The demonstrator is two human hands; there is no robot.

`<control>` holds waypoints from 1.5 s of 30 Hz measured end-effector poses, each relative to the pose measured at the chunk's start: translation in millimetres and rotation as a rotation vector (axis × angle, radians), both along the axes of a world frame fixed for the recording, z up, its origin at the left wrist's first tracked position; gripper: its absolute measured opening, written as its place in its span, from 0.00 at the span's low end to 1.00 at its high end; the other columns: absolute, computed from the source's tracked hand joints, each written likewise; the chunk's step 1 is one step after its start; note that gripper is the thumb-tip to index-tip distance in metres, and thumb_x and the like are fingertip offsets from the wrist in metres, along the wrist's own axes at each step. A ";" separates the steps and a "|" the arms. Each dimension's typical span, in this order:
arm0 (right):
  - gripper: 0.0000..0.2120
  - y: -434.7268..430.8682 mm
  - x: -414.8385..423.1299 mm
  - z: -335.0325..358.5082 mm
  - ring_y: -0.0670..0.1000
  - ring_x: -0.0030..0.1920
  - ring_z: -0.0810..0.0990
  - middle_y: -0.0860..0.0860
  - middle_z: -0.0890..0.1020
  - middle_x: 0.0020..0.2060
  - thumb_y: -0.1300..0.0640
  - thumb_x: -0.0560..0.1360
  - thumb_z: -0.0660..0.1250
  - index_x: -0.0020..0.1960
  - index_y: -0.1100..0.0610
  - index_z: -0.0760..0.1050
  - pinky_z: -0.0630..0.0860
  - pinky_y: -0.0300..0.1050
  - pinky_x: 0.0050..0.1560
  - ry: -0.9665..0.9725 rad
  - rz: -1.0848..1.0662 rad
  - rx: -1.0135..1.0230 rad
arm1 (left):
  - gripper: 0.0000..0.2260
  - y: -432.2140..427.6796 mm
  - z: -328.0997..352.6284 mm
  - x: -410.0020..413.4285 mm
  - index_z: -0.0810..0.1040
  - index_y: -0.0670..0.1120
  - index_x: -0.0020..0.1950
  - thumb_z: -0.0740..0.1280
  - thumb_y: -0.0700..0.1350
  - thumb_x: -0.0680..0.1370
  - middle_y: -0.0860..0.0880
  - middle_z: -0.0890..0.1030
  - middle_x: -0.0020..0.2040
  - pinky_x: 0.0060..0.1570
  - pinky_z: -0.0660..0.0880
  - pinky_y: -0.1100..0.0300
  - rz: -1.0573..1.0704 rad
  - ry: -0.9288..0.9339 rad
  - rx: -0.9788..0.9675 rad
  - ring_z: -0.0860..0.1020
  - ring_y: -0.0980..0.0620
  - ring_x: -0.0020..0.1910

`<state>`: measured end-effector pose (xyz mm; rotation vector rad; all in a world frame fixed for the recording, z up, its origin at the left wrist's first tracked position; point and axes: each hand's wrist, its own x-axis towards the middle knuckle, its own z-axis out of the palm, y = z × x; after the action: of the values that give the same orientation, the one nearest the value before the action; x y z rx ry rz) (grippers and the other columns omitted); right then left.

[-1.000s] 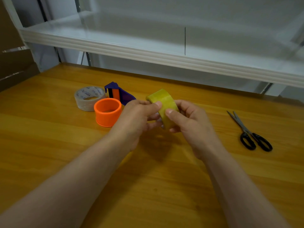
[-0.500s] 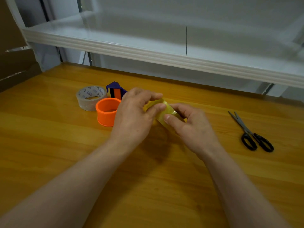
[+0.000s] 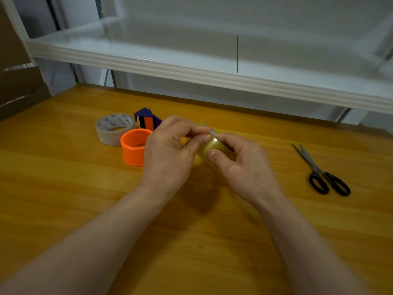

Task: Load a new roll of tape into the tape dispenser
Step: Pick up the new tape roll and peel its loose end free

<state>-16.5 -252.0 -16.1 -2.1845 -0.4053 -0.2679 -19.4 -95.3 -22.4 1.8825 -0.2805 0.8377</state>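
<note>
Both hands hold a yellow tape roll (image 3: 214,145) just above the wooden table (image 3: 63,199), mid-frame. My left hand (image 3: 170,152) covers its left side, with thumb and forefinger pinched at the roll's top edge. My right hand (image 3: 242,165) grips its right side, thumb pressed on the front face. Most of the roll is hidden by fingers. The blue and orange tape dispenser (image 3: 146,121) lies behind my left hand, partly hidden. An orange ring (image 3: 134,149) stands just left of my left hand.
A clear printed tape roll (image 3: 112,128) lies flat left of the dispenser. Black-handled scissors (image 3: 321,171) lie at the right. A white shelf (image 3: 191,64) overhangs the table's far edge. Cardboard (image 3: 19,90) stands at the left.
The yellow roll has dropped lower and tilted. My left hand has come over its top, and both hands' fingertips have closed in at the roll's upper edge.
</note>
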 end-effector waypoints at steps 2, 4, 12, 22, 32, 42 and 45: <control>0.12 0.8 -1.5 1.4 0.47 0.49 0.81 0.45 0.85 0.51 0.52 0.77 0.69 0.61 0.48 0.81 0.78 0.46 0.47 -0.041 -0.007 -0.065 | 0.05 0.3 -0.6 0.3 0.84 0.49 0.49 0.74 0.43 0.74 0.52 0.82 0.46 0.48 0.76 0.65 0.020 -0.002 0.024 0.80 0.58 0.48; 0.14 1.2 -1.8 2.3 0.49 0.51 0.80 0.46 0.84 0.53 0.51 0.77 0.69 0.62 0.48 0.81 0.77 0.48 0.50 -0.074 -0.019 -0.123 | 0.04 -0.2 -1.4 0.5 0.83 0.48 0.49 0.73 0.44 0.75 0.51 0.81 0.47 0.49 0.78 0.62 0.042 0.005 0.051 0.79 0.57 0.48; 0.14 2.4 -2.3 2.9 0.50 0.50 0.79 0.46 0.83 0.53 0.49 0.78 0.67 0.62 0.48 0.80 0.79 0.53 0.50 -0.091 -0.028 -0.165 | 0.01 -3.9 -1.9 0.0 0.77 0.48 0.51 0.67 0.44 0.80 0.51 0.76 0.50 0.50 0.78 0.54 0.049 0.038 0.187 0.77 0.52 0.50; 0.08 4.9 -4.9 2.5 0.43 0.44 0.81 0.43 0.84 0.43 0.47 0.79 0.68 0.56 0.46 0.81 0.79 0.48 0.43 -0.017 0.014 0.017 | 0.05 -2.4 -5.9 8.5 0.75 0.42 0.50 0.61 0.41 0.81 0.45 0.75 0.49 0.46 0.73 0.53 0.162 -0.067 0.398 0.74 0.47 0.49; 0.12 3.4 -7.4 10.7 0.41 0.36 0.81 0.41 0.83 0.38 0.57 0.79 0.69 0.57 0.42 0.78 0.80 0.47 0.37 0.002 0.114 0.212 | 0.06 -7.9 -8.4 13.9 0.69 0.44 0.50 0.60 0.34 0.77 0.41 0.76 0.46 0.41 0.73 0.46 0.177 -0.285 0.629 0.74 0.42 0.44; 0.12 -5.2 0.5 9.5 0.38 0.28 0.75 0.38 0.77 0.27 0.64 0.77 0.69 0.53 0.48 0.80 0.70 0.34 0.27 0.049 0.016 0.484 | 0.13 -16.9 4.8 -9.8 0.70 0.47 0.63 0.61 0.52 0.82 0.49 0.72 0.57 0.53 0.76 0.52 0.025 0.093 0.212 0.74 0.53 0.54; 0.14 -6.5 0.4 10.5 0.41 0.36 0.81 0.42 0.84 0.38 0.63 0.78 0.69 0.55 0.44 0.78 0.74 0.35 0.31 0.023 -0.005 0.502 | 0.22 -16.7 8.6 -14.4 0.62 0.57 0.68 0.67 0.56 0.78 0.49 0.73 0.59 0.51 0.80 0.52 -0.096 0.428 0.000 0.78 0.54 0.53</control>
<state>-16.1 -258.5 -5.6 -1.6946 -0.2821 -0.3099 -33.8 -112.0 -13.7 1.9771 -0.1026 0.3557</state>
